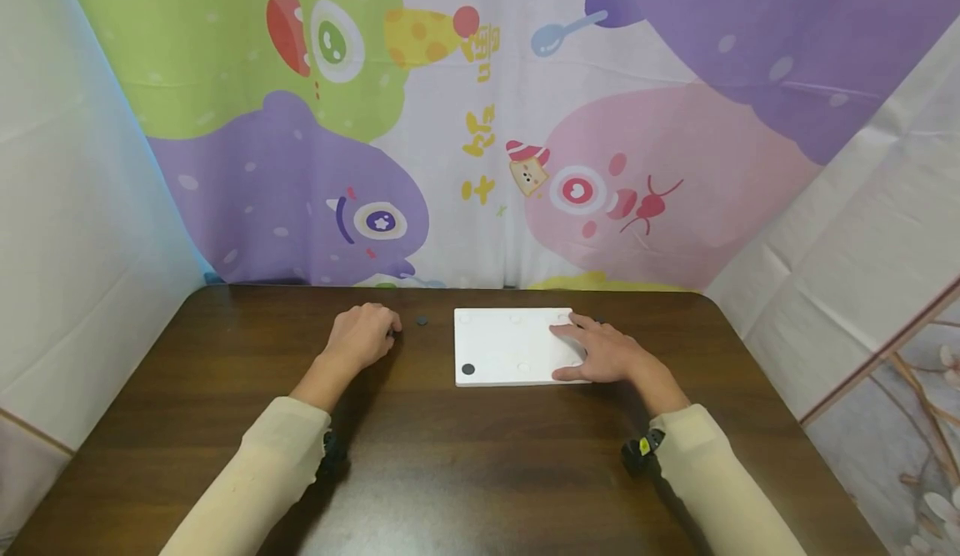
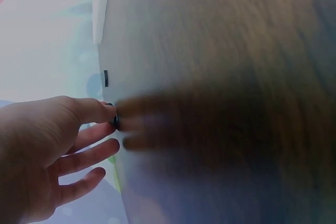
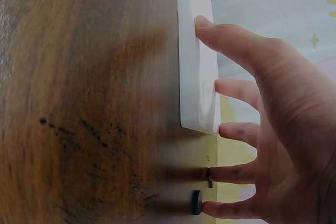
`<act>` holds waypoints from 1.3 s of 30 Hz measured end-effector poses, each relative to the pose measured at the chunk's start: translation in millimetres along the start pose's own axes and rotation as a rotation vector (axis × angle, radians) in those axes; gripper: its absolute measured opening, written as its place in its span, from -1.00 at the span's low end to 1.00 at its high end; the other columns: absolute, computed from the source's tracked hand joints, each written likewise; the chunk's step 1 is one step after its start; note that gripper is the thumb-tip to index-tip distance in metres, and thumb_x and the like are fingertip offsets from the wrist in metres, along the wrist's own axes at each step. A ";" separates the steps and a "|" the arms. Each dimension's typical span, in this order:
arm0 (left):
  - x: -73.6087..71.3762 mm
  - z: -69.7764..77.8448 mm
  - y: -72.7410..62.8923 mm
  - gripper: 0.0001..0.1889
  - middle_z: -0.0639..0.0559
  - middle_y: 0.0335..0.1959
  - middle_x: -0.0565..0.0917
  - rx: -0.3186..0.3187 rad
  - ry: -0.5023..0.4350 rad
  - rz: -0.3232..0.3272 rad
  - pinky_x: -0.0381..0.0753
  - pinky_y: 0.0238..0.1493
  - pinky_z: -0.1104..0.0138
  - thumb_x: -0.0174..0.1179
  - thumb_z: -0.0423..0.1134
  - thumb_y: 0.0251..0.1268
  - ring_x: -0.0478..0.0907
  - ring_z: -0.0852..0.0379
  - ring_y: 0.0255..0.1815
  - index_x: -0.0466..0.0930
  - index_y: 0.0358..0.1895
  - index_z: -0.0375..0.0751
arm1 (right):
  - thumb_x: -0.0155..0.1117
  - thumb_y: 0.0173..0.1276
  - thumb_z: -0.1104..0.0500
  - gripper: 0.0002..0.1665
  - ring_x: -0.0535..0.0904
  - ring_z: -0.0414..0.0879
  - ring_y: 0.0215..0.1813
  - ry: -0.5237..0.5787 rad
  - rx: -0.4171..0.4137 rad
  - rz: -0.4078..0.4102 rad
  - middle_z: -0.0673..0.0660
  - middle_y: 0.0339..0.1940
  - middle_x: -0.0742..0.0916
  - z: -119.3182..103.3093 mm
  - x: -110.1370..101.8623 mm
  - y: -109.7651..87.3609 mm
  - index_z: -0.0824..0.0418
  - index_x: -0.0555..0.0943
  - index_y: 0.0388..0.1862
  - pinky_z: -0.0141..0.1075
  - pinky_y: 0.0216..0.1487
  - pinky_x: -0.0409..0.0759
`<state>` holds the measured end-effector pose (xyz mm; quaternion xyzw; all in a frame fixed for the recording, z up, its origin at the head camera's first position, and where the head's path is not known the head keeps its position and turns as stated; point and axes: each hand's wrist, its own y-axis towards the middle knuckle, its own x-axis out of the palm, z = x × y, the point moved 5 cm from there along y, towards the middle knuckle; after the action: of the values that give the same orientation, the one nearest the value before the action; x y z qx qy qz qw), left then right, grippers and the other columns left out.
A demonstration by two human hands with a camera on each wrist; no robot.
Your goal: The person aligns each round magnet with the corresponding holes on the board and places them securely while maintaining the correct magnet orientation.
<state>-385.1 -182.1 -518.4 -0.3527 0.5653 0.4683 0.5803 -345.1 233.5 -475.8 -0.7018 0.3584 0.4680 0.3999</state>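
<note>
A white rectangular board (image 1: 491, 343) with shallow round recesses lies flat on the table, a black disc (image 1: 468, 369) at its near-left corner. Left of the board, my left hand (image 1: 362, 335) pinches another small black disc (image 2: 113, 118) between thumb and forefinger, close over the table. One more black disc (image 1: 422, 321) lies between that hand and the board. My right hand (image 1: 609, 351) is spread over the board's right end, thumb and fingertips on its top. In the right wrist view, a black disc (image 3: 197, 202) and a second dark disc (image 3: 210, 178) sit by its outer fingers.
The brown wooden table (image 1: 480, 473) ends at a cartoon-printed curtain (image 1: 480, 231) along its far edge. Pale hanging sheets (image 1: 847, 264) close in both sides. A dark wrist device (image 1: 641, 453) is strapped at each sleeve.
</note>
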 end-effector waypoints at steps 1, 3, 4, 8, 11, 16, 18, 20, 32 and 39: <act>-3.9 2.2 -1.4 -0.76 -0.04 0.11 0.92 -0.004 -0.005 0.000 0.84 -0.22 -0.11 0.48 -0.24 0.37 0.87 -0.17 -0.06 0.92 0.05 0.04 | 0.44 0.44 -0.49 0.13 0.34 0.63 0.72 0.000 0.000 0.000 0.36 0.91 0.24 -0.1 -0.1 0.0 -0.06 0.34 0.83 0.68 0.53 0.38; -15.2 9.3 -6.2 -0.74 -0.05 0.08 0.93 -0.010 -0.018 0.001 0.81 -0.27 -0.11 0.43 -0.29 0.32 0.85 -0.17 -0.14 0.93 0.02 0.00 | 0.43 0.45 -0.48 0.13 0.34 0.64 0.72 0.002 -0.001 0.000 0.36 0.91 0.23 -0.5 -0.3 -0.3 -0.06 0.34 0.83 0.69 0.53 0.37; -11.7 6.4 -4.0 -0.73 -0.04 0.07 0.93 -0.010 -0.019 0.003 0.80 -0.28 -0.11 0.43 -0.28 0.29 0.85 -0.16 -0.16 0.93 0.02 0.01 | 0.43 0.45 -0.48 0.13 0.34 0.64 0.72 0.003 -0.001 0.000 0.36 0.91 0.23 -0.8 -0.3 -0.4 -0.06 0.34 0.83 0.69 0.53 0.37; -21.7 14.3 -8.9 -0.70 -0.05 0.04 0.94 -0.024 -0.011 0.015 0.82 -0.24 -0.12 0.39 -0.33 0.22 0.85 -0.17 -0.16 0.93 0.00 -0.04 | 0.44 0.45 -0.47 0.13 0.34 0.64 0.71 0.004 -0.001 0.003 0.36 0.91 0.23 -1.7 -0.6 -1.1 -0.05 0.34 0.83 0.69 0.54 0.37; -29.5 18.6 -13.6 -0.70 -0.02 0.03 0.94 -0.007 -0.019 0.039 0.84 -0.20 -0.10 0.36 -0.31 0.24 0.87 -0.15 -0.12 0.93 -0.01 -0.03 | 0.44 0.45 -0.47 0.13 0.35 0.64 0.71 0.007 0.000 0.004 0.36 0.91 0.23 -2.2 -1.0 -2.2 -0.05 0.34 0.83 0.69 0.54 0.37; -44.6 28.0 -21.4 -0.71 -0.06 0.04 0.94 -0.010 -0.037 0.032 0.85 -0.17 -0.11 0.33 -0.33 0.24 0.88 -0.19 -0.08 0.93 -0.03 -0.08 | 0.45 0.45 -0.47 0.13 0.36 0.64 0.70 0.007 -0.001 0.000 0.36 0.91 0.23 -2.2 -1.2 -3.5 -0.06 0.34 0.83 0.69 0.52 0.38; -52.0 34.3 -24.8 -0.72 -0.10 0.03 0.94 -0.028 -0.033 0.013 0.85 -0.17 -0.13 0.36 -0.35 0.21 0.88 -0.23 -0.09 0.93 -0.04 -0.12 | 0.45 0.45 -0.47 0.12 0.36 0.64 0.70 0.006 0.001 0.000 0.35 0.91 0.23 -2.2 -1.3 -3.4 -0.06 0.34 0.83 0.69 0.51 0.39; -37.2 25.0 -18.6 -0.71 -0.06 0.01 0.94 -0.023 -0.023 0.037 0.84 -0.21 -0.14 0.37 -0.31 0.17 0.87 -0.21 -0.12 0.93 -0.06 -0.07 | 0.44 0.45 -0.48 0.12 0.36 0.64 0.69 0.003 0.001 0.001 0.35 0.90 0.23 -2.5 -1.5 -3.1 -0.07 0.34 0.83 0.69 0.50 0.40; -55.2 38.2 -24.5 -0.73 -0.06 0.03 0.95 -0.034 -0.028 0.024 0.86 -0.15 -0.11 0.38 -0.32 0.22 0.88 -0.21 -0.09 0.94 -0.05 -0.08 | 0.44 0.45 -0.47 0.12 0.35 0.62 0.72 0.004 0.006 0.000 0.34 0.91 0.23 -2.0 -0.2 -1.5 -0.08 0.34 0.83 0.67 0.53 0.40; -60.3 39.9 -23.7 -0.74 -0.07 0.05 0.94 -0.039 -0.021 0.025 0.86 -0.15 -0.08 0.40 -0.30 0.26 0.86 -0.13 -0.15 0.95 -0.03 -0.07 | 0.44 0.45 -0.47 0.12 0.36 0.63 0.71 0.004 0.003 -0.001 0.35 0.91 0.23 -2.2 -0.7 -1.4 -0.07 0.34 0.83 0.67 0.52 0.41</act>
<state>-345.1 -160.8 -457.3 -0.3520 0.5543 0.4902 0.5731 -343.3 232.2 -474.3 -0.7023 0.3595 0.4658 0.4007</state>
